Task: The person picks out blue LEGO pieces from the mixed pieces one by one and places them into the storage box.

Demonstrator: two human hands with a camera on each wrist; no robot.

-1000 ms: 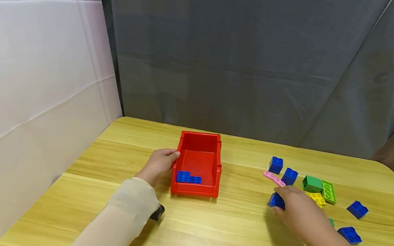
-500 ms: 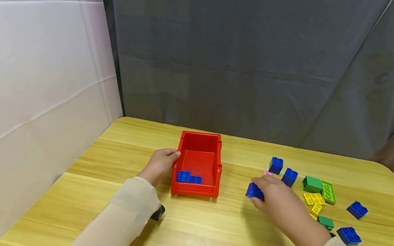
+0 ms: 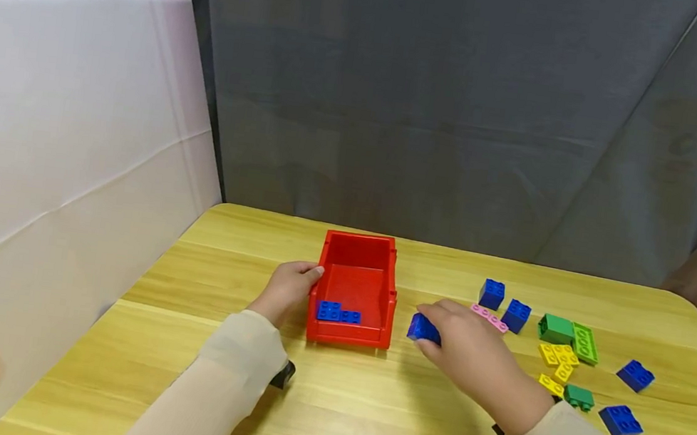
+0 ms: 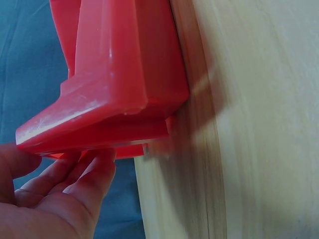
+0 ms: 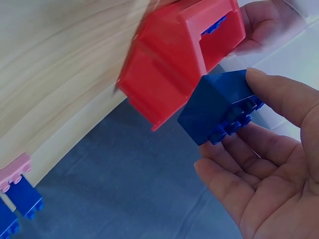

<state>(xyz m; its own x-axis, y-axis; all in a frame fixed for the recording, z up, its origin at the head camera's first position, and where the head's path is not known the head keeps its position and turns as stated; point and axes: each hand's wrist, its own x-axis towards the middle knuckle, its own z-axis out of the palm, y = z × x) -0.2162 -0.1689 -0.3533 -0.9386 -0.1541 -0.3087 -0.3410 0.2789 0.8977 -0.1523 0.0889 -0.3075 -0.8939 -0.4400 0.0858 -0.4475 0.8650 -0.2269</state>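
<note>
A red open-front bin [image 3: 351, 334] stands on the table with blue bricks [image 3: 338, 312] lying at its front end. At its left wall, my left hand [image 3: 286, 288] grips the rim; in the left wrist view the thumb is on one side of the red edge and the fingers [image 4: 94, 181] on the other. My right hand [image 3: 469, 346] pinches a blue building brick [image 3: 424, 329] a short way right of the bin. The right wrist view shows that brick [image 5: 214, 107] between thumb and fingers, its studs turned toward the palm.
Right of the right hand lie two blue bricks [image 3: 492, 294], a pink strip brick [image 3: 489, 317], a green brick [image 3: 556, 329], a lime plate [image 3: 584, 343], several yellow bricks [image 3: 560, 355], a smaller green brick [image 3: 579, 397] and two more blue bricks [image 3: 621, 421]. A grey curtain [image 3: 399, 108] hangs behind the table.
My right hand has carried the blue brick leftward from beside the pink strip toward the bin, uncovering the pink and yellow bricks. My left hand keeps its hold on the bin.
</note>
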